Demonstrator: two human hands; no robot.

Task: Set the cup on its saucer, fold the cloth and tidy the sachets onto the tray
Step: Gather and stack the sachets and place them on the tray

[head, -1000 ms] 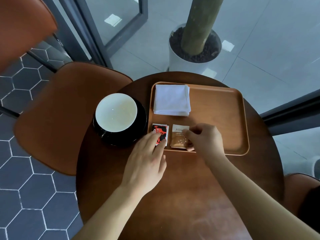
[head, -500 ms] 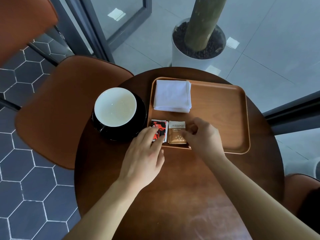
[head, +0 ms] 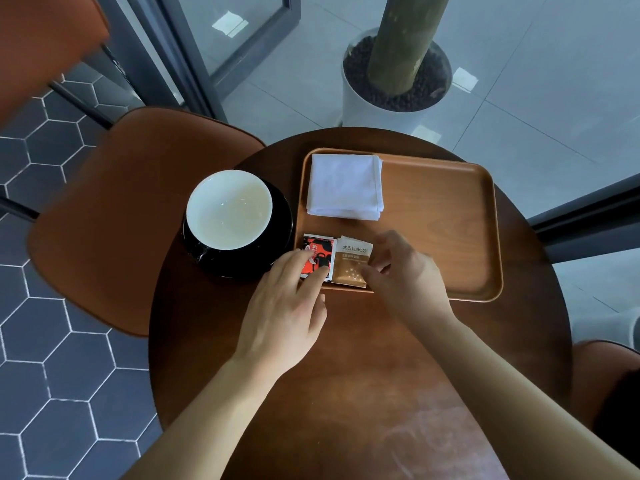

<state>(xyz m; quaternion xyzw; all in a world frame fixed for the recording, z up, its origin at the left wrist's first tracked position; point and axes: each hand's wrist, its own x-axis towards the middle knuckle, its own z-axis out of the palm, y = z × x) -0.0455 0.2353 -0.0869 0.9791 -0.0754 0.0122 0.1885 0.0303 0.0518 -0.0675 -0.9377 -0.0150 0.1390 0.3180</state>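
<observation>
A white-lined cup [head: 229,209] stands on its black saucer [head: 277,237] at the left of the round table. A folded white cloth [head: 344,185] lies in the far left corner of the wooden tray [head: 450,220]. Two sachets lie side by side in the tray's near left corner: a red and black sachet [head: 317,252] and a brown sachet [head: 351,263]. My left hand [head: 284,317] rests its fingertips flat on the red sachet. My right hand [head: 405,275] pinches the right edge of the brown sachet, which lies flat on the tray.
The dark round table [head: 346,393] drops off close on every side. A brown chair [head: 114,209] stands to the left on hexagon tiles. A white planter [head: 394,95] with a trunk stands behind glass beyond the table. Another brown seat [head: 602,375] shows at the right.
The brown sachet has been nudged left until it sits beside the red one. Both hands have stayed on the sachets, shifting only a little.
</observation>
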